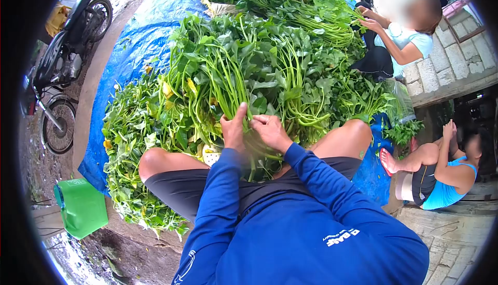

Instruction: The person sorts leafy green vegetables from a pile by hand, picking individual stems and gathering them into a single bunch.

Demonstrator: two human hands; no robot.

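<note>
Between my bent knees, my left hand (pixel 234 129) is closed around the stems of a bunch of leafy greens (pixel 220 75), whose leaves point away from me. Close on its right, my right hand (pixel 271 131) has its fingers pinched at the stems of the same bunch. The lower stem ends below the hands are blurred. Large heaps of leafy greens (pixel 306 82) lie around and beyond the bunch. Some yellow leaves (pixel 167 89) show at the left of it.
A blue tarp (pixel 116 72) lies under the heaps. A green container (pixel 83 207) stands at the lower left, a motorcycle (pixel 65 59) at the upper left. One person (pixel 410 38) handles greens at the upper right; another person (pixel 451 181) sits at the right.
</note>
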